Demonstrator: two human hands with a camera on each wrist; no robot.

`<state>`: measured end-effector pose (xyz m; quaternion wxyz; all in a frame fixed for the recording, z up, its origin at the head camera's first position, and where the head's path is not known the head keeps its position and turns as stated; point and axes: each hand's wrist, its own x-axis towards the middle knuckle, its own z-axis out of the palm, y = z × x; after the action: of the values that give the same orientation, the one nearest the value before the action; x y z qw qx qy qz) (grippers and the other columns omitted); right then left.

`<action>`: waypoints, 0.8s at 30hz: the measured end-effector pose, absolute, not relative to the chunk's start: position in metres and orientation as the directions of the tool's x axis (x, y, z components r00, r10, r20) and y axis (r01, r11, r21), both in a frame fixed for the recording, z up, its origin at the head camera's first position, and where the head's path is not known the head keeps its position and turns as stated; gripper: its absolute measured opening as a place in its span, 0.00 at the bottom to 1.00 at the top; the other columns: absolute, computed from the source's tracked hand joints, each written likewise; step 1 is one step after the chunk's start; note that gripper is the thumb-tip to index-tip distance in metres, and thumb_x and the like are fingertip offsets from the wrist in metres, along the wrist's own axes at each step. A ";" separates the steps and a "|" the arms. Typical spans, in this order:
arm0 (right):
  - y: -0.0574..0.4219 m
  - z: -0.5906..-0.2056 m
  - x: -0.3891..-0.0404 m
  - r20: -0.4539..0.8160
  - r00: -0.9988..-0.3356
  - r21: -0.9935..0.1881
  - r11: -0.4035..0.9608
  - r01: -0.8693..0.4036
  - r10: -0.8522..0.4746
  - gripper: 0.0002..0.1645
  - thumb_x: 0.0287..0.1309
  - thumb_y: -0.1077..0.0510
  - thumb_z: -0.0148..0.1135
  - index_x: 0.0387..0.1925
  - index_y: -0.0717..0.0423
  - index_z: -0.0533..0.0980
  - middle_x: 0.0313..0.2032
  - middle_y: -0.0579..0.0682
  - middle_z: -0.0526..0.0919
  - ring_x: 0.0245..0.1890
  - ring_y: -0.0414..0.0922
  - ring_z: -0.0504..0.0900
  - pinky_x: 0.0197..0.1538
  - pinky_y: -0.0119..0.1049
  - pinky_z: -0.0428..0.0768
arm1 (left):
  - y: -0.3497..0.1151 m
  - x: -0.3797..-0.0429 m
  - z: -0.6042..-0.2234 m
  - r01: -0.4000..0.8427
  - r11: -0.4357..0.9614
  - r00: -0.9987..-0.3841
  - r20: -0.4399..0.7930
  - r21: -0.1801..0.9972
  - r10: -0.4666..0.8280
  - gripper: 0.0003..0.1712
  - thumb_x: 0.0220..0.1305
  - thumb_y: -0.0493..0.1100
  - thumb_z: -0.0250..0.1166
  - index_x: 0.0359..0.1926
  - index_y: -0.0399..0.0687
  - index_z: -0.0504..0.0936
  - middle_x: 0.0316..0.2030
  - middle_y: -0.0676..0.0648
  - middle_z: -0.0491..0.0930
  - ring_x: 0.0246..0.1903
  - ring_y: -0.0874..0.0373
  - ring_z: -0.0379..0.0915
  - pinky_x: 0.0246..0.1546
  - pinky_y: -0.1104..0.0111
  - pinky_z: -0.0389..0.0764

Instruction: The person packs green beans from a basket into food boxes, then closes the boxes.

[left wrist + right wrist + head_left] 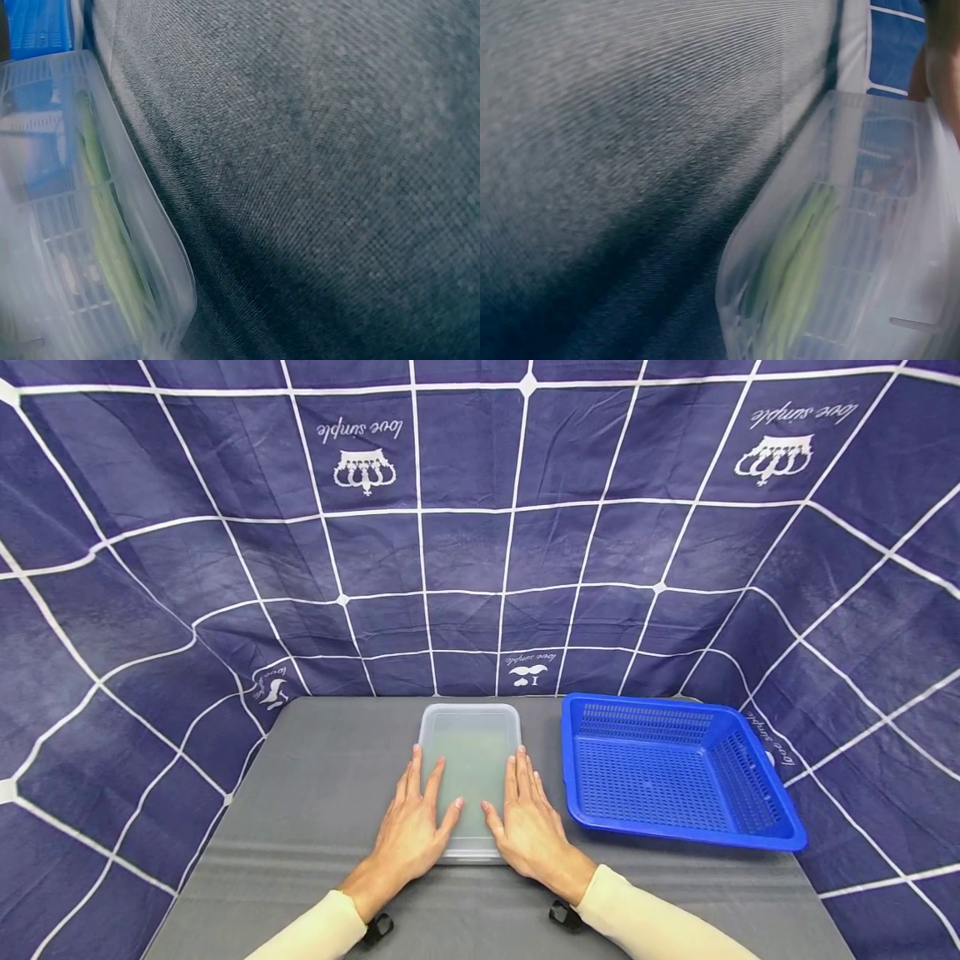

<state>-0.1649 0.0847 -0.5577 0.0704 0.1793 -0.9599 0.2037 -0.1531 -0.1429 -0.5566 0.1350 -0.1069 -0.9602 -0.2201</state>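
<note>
A clear plastic food container with a frosted lid [471,735] lies lengthwise on the table between my hands. My left hand [407,831] rests on its left edge, the fingers straight and the thumb laid over the lid. On the opposite edge my right hand [534,831] lies the same way, fingers extended. Through the container's wall [169,262] in the left wrist view, long green stalks [112,240] show faintly. The right wrist view also shows green stalks [799,270] inside; their exact kind is blurred by the plastic.
A blue perforated basket [690,839] stands to the right of the container. Grey cloth covers the table [322,785]. Dark blue checked fabric [465,552] hangs behind and along both sides. Black devices [377,929] sit under the wrists.
</note>
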 end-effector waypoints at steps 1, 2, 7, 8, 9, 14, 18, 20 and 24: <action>0.084 -0.558 -0.165 0.214 -0.925 -0.361 0.854 -0.374 -0.315 0.54 0.90 0.39 0.55 0.91 0.76 0.51 0.94 0.73 0.45 0.95 0.68 0.53 0.94 0.60 0.61 | -0.143 -0.153 -0.557 0.268 0.882 -0.937 0.318 0.388 0.145 0.44 0.85 0.61 0.66 0.89 0.44 0.70 0.93 0.28 0.52 0.86 0.24 0.65 0.69 0.31 0.85; 0.084 -0.559 -0.165 0.220 -0.924 -0.358 0.855 -0.376 -0.314 0.54 0.90 0.40 0.55 0.91 0.76 0.51 0.94 0.73 0.45 0.95 0.67 0.53 0.94 0.60 0.61 | -0.143 -0.153 -0.557 0.272 0.883 -0.933 0.329 0.382 0.144 0.44 0.85 0.61 0.66 0.89 0.43 0.70 0.93 0.27 0.53 0.85 0.24 0.67 0.68 0.31 0.85; 0.084 -0.560 -0.165 0.236 -0.920 -0.351 0.856 -0.380 -0.311 0.54 0.89 0.40 0.55 0.91 0.76 0.52 0.94 0.73 0.46 0.95 0.67 0.54 0.93 0.60 0.62 | -0.143 -0.154 -0.558 0.274 0.887 -0.931 0.335 0.371 0.147 0.44 0.85 0.61 0.66 0.89 0.45 0.71 0.93 0.28 0.53 0.83 0.26 0.69 0.68 0.33 0.86; 0.084 -0.560 -0.165 0.238 -0.920 -0.350 0.856 -0.381 -0.312 0.54 0.89 0.40 0.55 0.91 0.76 0.52 0.94 0.73 0.46 0.95 0.67 0.54 0.93 0.60 0.62 | -0.143 -0.154 -0.558 0.271 0.887 -0.933 0.330 0.374 0.146 0.44 0.85 0.61 0.66 0.90 0.45 0.70 0.93 0.28 0.52 0.84 0.25 0.69 0.69 0.32 0.85; 0.084 -0.560 -0.165 0.240 -0.919 -0.350 0.855 -0.383 -0.313 0.54 0.89 0.40 0.55 0.90 0.77 0.52 0.94 0.73 0.46 0.95 0.67 0.54 0.93 0.60 0.63 | -0.143 -0.155 -0.558 0.268 0.887 -0.935 0.325 0.376 0.145 0.44 0.85 0.61 0.66 0.90 0.45 0.70 0.93 0.28 0.52 0.84 0.26 0.69 0.69 0.33 0.85; 0.086 -0.561 -0.165 0.228 -0.922 -0.350 0.858 -0.377 -0.312 0.55 0.89 0.39 0.56 0.90 0.78 0.53 0.94 0.73 0.47 0.95 0.67 0.55 0.93 0.59 0.63 | -0.143 -0.154 -0.560 0.263 0.882 -0.941 0.306 0.390 0.146 0.44 0.85 0.61 0.65 0.90 0.46 0.70 0.94 0.29 0.51 0.84 0.25 0.67 0.71 0.32 0.83; 0.087 -0.560 -0.163 0.216 -0.926 -0.362 0.855 -0.370 -0.309 0.55 0.88 0.40 0.57 0.90 0.78 0.53 0.94 0.73 0.47 0.95 0.67 0.55 0.93 0.59 0.63 | -0.143 -0.154 -0.560 0.256 0.882 -0.948 0.281 0.395 0.149 0.44 0.86 0.61 0.65 0.90 0.47 0.69 0.94 0.29 0.50 0.85 0.24 0.66 0.72 0.31 0.82; 0.087 -0.559 -0.163 0.219 -0.925 -0.370 0.851 -0.373 -0.310 0.55 0.88 0.40 0.58 0.90 0.78 0.53 0.94 0.73 0.47 0.94 0.67 0.55 0.93 0.60 0.64 | -0.144 -0.154 -0.559 0.246 0.881 -0.954 0.262 0.405 0.146 0.44 0.86 0.61 0.65 0.91 0.47 0.69 0.94 0.30 0.49 0.86 0.23 0.64 0.73 0.30 0.81; 0.089 -0.556 -0.165 0.207 -0.932 -0.393 0.847 -0.358 -0.298 0.55 0.87 0.39 0.60 0.90 0.75 0.55 0.94 0.71 0.49 0.93 0.67 0.59 0.89 0.61 0.71 | -0.146 -0.155 -0.555 0.235 0.859 -0.962 0.233 0.454 0.140 0.44 0.87 0.60 0.64 0.91 0.44 0.68 0.95 0.30 0.47 0.84 0.23 0.67 0.71 0.31 0.83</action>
<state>-0.1649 0.0885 -0.5555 0.0690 0.1713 -0.9584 0.2174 -0.1548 -0.1463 -0.5551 0.0962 -0.0975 -0.9594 -0.2466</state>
